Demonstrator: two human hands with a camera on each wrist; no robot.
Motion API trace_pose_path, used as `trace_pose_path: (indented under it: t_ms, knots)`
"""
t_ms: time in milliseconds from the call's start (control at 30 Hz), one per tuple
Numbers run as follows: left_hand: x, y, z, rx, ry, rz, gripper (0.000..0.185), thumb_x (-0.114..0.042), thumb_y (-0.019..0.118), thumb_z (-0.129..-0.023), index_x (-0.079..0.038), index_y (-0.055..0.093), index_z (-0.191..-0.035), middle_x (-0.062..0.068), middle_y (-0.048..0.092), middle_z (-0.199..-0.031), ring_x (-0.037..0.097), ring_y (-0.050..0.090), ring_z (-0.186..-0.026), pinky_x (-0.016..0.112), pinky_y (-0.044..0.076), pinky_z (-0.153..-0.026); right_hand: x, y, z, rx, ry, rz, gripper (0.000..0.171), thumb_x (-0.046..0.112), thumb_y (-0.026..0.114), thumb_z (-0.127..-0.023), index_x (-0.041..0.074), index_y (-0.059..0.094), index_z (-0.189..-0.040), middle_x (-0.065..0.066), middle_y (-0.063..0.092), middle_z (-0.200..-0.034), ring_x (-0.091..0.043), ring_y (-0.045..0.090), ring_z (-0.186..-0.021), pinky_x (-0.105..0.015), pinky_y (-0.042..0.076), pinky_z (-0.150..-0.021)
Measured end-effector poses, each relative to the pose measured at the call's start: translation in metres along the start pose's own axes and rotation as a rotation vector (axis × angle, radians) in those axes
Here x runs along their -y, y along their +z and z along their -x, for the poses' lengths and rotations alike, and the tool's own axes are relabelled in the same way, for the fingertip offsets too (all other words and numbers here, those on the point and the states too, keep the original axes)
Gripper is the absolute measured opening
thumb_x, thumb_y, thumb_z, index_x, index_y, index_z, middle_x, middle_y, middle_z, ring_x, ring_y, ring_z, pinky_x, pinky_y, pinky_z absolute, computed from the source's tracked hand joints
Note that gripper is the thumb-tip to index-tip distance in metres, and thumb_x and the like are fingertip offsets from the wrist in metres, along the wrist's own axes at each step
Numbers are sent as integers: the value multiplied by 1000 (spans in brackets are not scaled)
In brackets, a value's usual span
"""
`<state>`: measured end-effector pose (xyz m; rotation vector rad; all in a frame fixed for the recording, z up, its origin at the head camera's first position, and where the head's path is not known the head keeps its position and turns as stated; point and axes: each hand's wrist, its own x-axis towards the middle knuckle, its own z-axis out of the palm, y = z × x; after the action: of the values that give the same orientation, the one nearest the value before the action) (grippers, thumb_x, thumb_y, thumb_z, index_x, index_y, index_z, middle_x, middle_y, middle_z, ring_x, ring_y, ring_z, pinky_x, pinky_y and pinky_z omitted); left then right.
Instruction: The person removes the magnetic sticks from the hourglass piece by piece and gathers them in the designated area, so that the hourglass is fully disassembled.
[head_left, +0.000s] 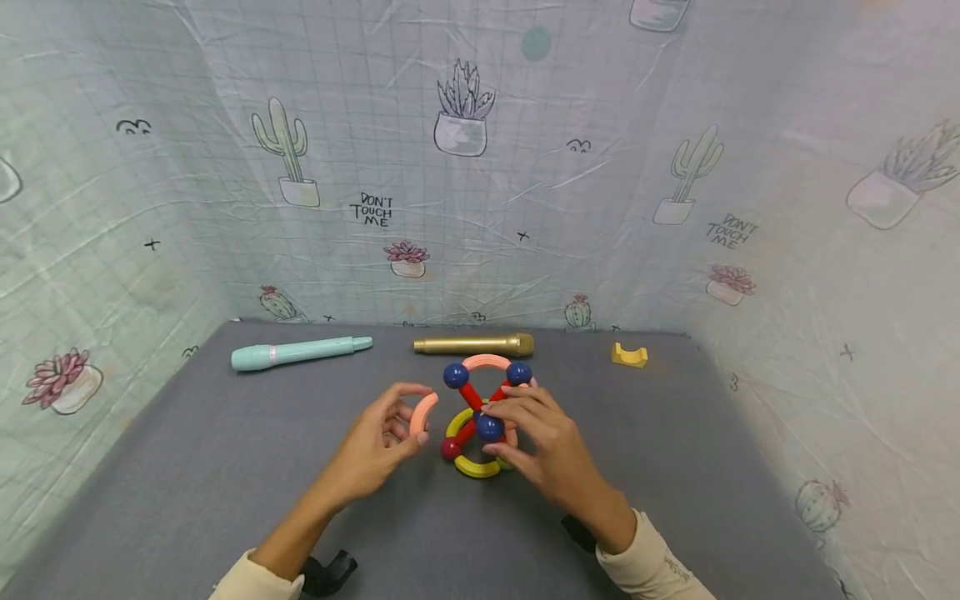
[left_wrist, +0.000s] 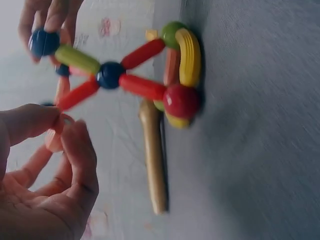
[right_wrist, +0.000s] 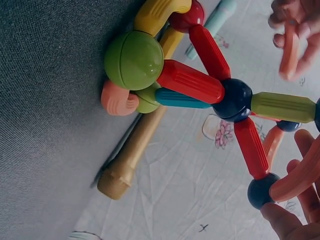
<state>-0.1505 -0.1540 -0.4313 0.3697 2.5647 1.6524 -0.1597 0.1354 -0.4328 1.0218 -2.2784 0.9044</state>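
Note:
My left hand (head_left: pixel 367 454) pinches a salmon curved rod (head_left: pixel 423 412) between thumb and fingers, just left of a ball-and-rod model. In the right wrist view, the model has a central navy ball (right_wrist: pixel 232 100) joining red, olive and teal rods. Its base ring shows yellow curved rods (head_left: pixel 478 468), a red ball (head_left: pixel 452 448) and a green ball (right_wrist: pixel 134 60). Around the top, my right hand (head_left: pixel 551 446) holds a navy ball (right_wrist: pixel 262 191) with a salmon curved rod (right_wrist: pixel 300 180) attached. Another salmon arch (head_left: pixel 486 362) links two upper navy balls at the far side.
Behind the model lies a gold microphone (head_left: pixel 472 344), with a mint microphone (head_left: pixel 300 353) to its left. A small yellow notched piece (head_left: pixel 629 356) sits at the back right. A patterned cloth (head_left: pixel 465 217) stands behind the grey tabletop (head_left: pixel 225 467).

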Motion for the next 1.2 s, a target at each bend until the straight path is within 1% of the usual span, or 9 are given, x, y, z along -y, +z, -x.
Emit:
trace_pose_path:
  t_ms: [133,233,433,633,833,933,1033,1133,1200]
  knots:
    - [19,-25,12,4,-136,101,57,-16,79,-97,-23,54,-149,22,62,-131,33,70,-80,34,59,-65,0,1,0,-13,-1,-12,51,23,95,-79,17,75,-126,1,77,-126,-28,64,-133,-64,42,-117]
    - [36,-48,24,-32,-180,106,58,-12,78,-98,-19,53,-150,26,56,-134,32,73,-81,36,62,-69,0,1,0,-27,-11,-16,52,23,95,-78,17,75,-125,1,77,-125,-29,64,-132,-66,43,-115]
    - [68,-91,54,-135,-225,-68,60,-4,75,-98,-7,49,-152,29,57,-131,22,74,-74,34,61,-64,-2,0,0,-51,-31,3,53,22,97,-75,16,76,-124,0,78,-122,-29,65,-129,-67,47,-111]
    - [91,-126,79,-140,-341,-253,62,-9,76,-98,-2,46,-152,30,64,-127,18,72,-71,33,59,-60,-4,-1,1,-60,-24,10,55,22,98,-74,17,76,-124,1,78,-121,-29,65,-129,-66,47,-112]
    - [99,-140,90,-125,-393,-340,62,-10,77,-97,3,48,-149,31,67,-122,17,68,-65,32,56,-56,-4,-3,2,-52,-6,6,56,26,97,-75,17,76,-126,1,78,-124,-28,63,-131,-66,45,-114]
    - [99,-141,91,-120,-391,-360,61,-8,77,-96,5,49,-148,33,67,-122,16,68,-65,32,55,-55,-4,-5,1,-58,-5,-5,58,28,98,-74,17,76,-127,0,77,-126,-28,62,-130,-64,45,-115]
    - [98,-141,91,-108,-383,-390,60,-8,77,-95,5,50,-147,32,68,-121,19,68,-66,32,55,-55,-6,-8,1,-71,-6,-40,58,31,97,-76,17,76,-128,-1,77,-129,-28,62,-130,-57,44,-118]
    - [98,-143,91,-108,-332,-485,59,-13,80,-95,5,53,-145,30,70,-118,32,72,-83,40,56,-66,-8,-13,-2,-99,-3,-89,55,35,93,-81,17,75,-130,-1,77,-128,-27,61,-129,-48,42,-122]
    - [98,-143,93,-133,-291,-569,60,-19,81,-94,3,55,-144,28,71,-116,38,68,-96,45,53,-71,-9,-17,-6,-123,1,-114,53,33,92,-84,16,74,-131,-2,77,-127,-27,62,-127,-44,41,-122]
